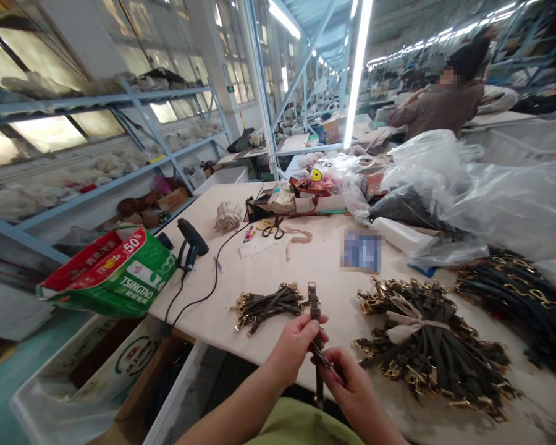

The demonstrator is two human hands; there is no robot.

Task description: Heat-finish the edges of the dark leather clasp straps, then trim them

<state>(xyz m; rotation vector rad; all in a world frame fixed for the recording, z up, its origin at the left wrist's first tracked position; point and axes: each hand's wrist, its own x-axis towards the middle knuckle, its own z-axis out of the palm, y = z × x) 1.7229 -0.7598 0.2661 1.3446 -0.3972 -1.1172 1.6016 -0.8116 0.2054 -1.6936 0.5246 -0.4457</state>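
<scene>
My left hand (296, 349) grips a narrow dark leather strap (317, 327) that stands nearly upright, with a metal buckle at its top end. My right hand (349, 386) pinches a small dark-and-metal tool (324, 361) against the strap; the fingers hide most of it. Left of my hands lies a small bundle of dark straps with gold fittings (269, 306). To the right is a larger bundle (429, 352) tied with a cream ribbon. Neither bundle touches my hands.
The cream worktable (278, 272) holds scissors (273, 228), a black heat gun (192, 244) with its cord, black straps with gold chain (509, 303) and plastic bags (426, 179). A Tsingtao carton (115, 272) sits at the left edge. A co-worker (438, 105) stands beyond.
</scene>
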